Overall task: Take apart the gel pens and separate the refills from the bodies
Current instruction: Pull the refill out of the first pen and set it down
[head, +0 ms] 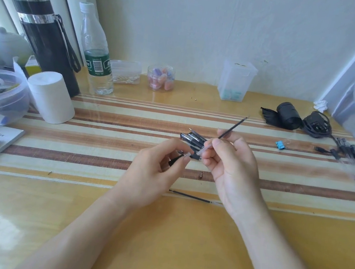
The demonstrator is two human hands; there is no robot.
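My right hand (228, 159) pinches a thin black refill (233, 128) that points up and to the right; a clear pen body (203, 149) also lies in its fingers. My left hand (160, 165) pinches a small black pen part (175, 159) between thumb and fingers. Behind both hands a bundle of black gel pens (192, 138) lies on the striped mat. A loose refill (189, 196) lies on the table in front of my hands. A small metal pen tip (201, 176) sits between them. At the right edge lie several emptied clear pen bodies (352, 155) with small black parts.
A white paper roll (50, 97), a black flask (48, 39), a water bottle (97, 53) and a plastic bowl (0, 98) stand at the left. Small jars (160, 77) and a clear box (235, 81) line the wall. A blue binder clip (280, 144) and black cables (315, 124) lie right.
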